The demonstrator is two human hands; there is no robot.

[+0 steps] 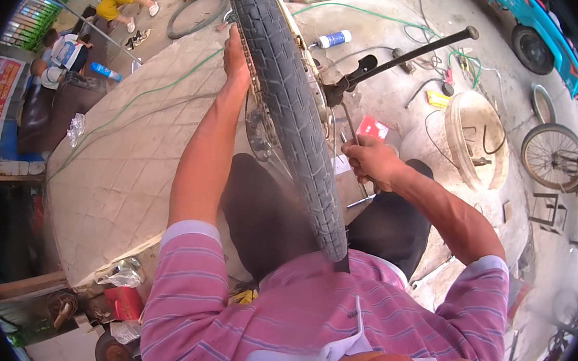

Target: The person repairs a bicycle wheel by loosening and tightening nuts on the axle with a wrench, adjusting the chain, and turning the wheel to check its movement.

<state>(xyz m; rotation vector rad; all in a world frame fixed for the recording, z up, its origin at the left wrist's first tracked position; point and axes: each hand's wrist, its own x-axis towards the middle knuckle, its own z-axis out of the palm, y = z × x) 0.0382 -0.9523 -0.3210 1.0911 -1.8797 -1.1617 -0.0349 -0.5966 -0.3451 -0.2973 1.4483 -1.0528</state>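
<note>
A black treaded tire (288, 118) stands upright along the middle of the view, between my dark-trousered legs, with a chain (247, 60) and pale metal parts beside it. My left hand (236, 60) is up at the tire's left side, fingers curled by the chain and partly hidden; what it grips is unclear. My right hand (376, 159) is closed round a thin metal tool (348, 124) right of the tire, below a black bracket with a long bar (415, 54).
A white bucket (493, 114), loose bicycle wheels (552, 157), green hose (377, 9), blue bottle (334, 39) and red packet (371, 127) lie rightward. A teal vehicle (571, 66) stands upper right. People (72, 55) are by a dark sofa (32, 117), upper left.
</note>
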